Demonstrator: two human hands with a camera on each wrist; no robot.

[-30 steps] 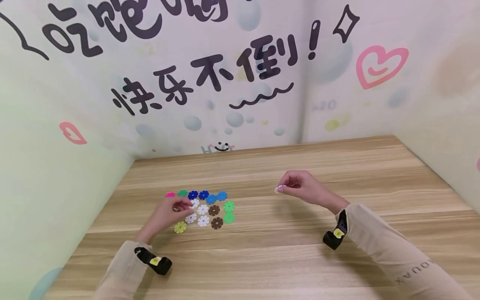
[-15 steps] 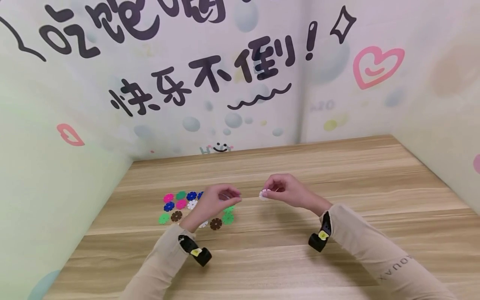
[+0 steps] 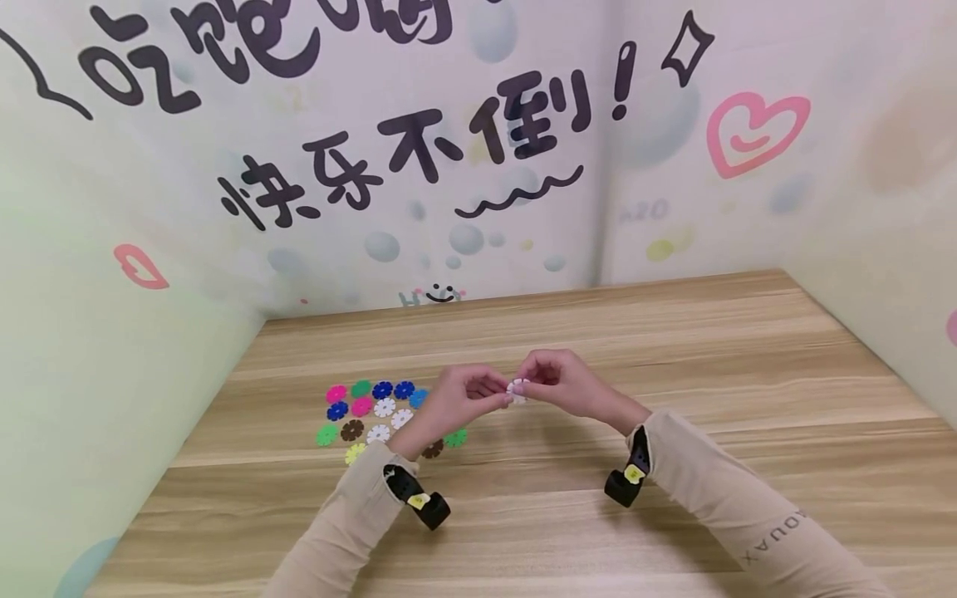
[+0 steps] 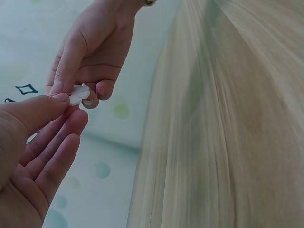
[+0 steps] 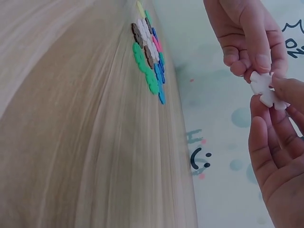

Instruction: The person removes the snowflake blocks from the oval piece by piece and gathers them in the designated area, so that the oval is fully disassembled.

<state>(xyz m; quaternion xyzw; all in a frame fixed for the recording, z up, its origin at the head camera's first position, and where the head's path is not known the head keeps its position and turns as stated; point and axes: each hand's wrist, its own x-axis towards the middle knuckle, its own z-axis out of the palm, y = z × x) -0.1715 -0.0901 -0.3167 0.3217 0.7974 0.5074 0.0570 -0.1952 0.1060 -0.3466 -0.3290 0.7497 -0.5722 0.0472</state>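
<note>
A white notched building disc (image 3: 517, 388), the snowflake kind, is held above the table between both hands. My right hand (image 3: 566, 387) pinches it between thumb and fingers. From the other side, the thumb and fingertips of my left hand (image 3: 462, 400) close on its edge. In the left wrist view the white disc (image 4: 81, 94) sits between the two thumbs, partly covered by them. The right wrist view shows the notches of the white disc (image 5: 261, 83); whether it is one disc or two together I cannot tell.
On the table (image 3: 598, 540), left of the hands, several notched discs lie flat in rows: pink (image 3: 336, 394), dark blue (image 3: 383, 389), white (image 3: 378, 434), brown (image 3: 352, 430), green (image 3: 326, 435) and others. My left forearm hides some. Printed wall sheets (image 3: 523, 241) enclose the table.
My left hand has moved right, from over the loose discs to the white disc. The right hand has brought that disc leftward, and the two hands now meet at it.
</note>
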